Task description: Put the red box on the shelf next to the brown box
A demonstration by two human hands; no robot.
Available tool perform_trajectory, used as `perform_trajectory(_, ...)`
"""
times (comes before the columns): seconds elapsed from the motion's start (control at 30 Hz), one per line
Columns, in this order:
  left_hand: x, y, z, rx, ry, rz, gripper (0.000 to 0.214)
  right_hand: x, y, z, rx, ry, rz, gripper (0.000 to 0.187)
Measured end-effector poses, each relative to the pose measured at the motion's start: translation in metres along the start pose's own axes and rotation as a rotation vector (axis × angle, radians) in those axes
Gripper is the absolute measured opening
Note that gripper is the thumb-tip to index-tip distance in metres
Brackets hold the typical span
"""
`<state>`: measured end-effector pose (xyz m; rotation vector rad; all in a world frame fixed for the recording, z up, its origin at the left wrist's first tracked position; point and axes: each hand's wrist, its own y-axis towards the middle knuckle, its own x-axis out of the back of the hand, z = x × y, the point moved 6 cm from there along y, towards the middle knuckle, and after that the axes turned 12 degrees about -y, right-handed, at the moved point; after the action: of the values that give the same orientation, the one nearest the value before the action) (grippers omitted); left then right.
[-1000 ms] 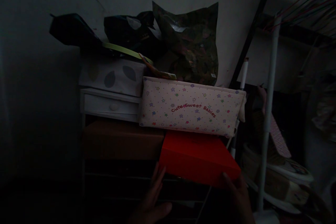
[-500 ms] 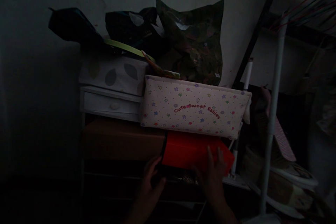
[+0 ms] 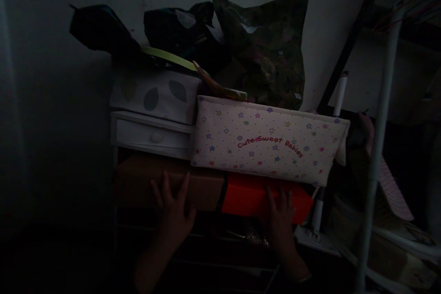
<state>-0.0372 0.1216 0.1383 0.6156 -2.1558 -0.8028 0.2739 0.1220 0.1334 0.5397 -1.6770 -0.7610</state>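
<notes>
Under the star-print box point(image 3: 268, 144), I have both hands flat on the two boxes below it.

The star-print box, lettered "Cute Sweet Babies", sits tilted on top of the red box point(image 3: 248, 195). Left of the star-print box and slightly lower lies the brown box point(image 3: 144, 181), side by side with the red one. Above and behind the star-print box leans a dark crumpled bag point(image 3: 268, 50); up and to its left is a white drawer unit point(image 3: 151, 135). My left hand point(image 3: 174, 211) is spread wide, fingers on the brown box's front. My right hand point(image 3: 279, 218) is open too, fingers apparently pressing the red box's front face, though the light is too dim to be sure of contact.
</notes>
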Motion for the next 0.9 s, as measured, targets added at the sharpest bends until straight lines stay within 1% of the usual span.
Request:
perform_trajectory(0.1, -0.006, -0.004, -0.007, -0.048, 0.024, 0.052, 0.070, -0.006, -0.001, -0.001, -0.002, 0.010, -0.005, 0.072)
perform_trajectory(0.2, -0.011, -0.008, -0.010, -0.080, 0.058, 0.057, 0.072, -0.016, -0.003, -0.002, -0.001, 0.010, -0.021, 0.075)
perform_trajectory(0.37, -0.015, -0.013, -0.001, -0.094, 0.032, 0.026, 0.071, -0.025, -0.007, -0.004, 0.015, 0.001, -0.085, 0.080)
perform_trajectory(0.53, -0.006, -0.025, 0.017, -0.078, -0.099, -0.043, 0.071, -0.026, -0.009, -0.005, 0.014, 0.031, -0.118, 0.082)
perform_trajectory(0.67, 0.000, -0.037, 0.045, 0.011, -0.119, -0.085, 0.075, -0.023, -0.013, 0.001, -0.040, 0.150, -0.104, 0.087)
perform_trajectory(0.77, 0.004, -0.038, 0.063, 0.048, -0.114, -0.068, 0.080, -0.019, -0.023, 0.014, -0.089, 0.256, -0.082, 0.088)
perform_trajectory(0.9, 0.012, -0.034, 0.073, 0.072, -0.079, -0.048, 0.086, -0.020, -0.049, 0.041, -0.114, 0.391, -0.062, 0.076)
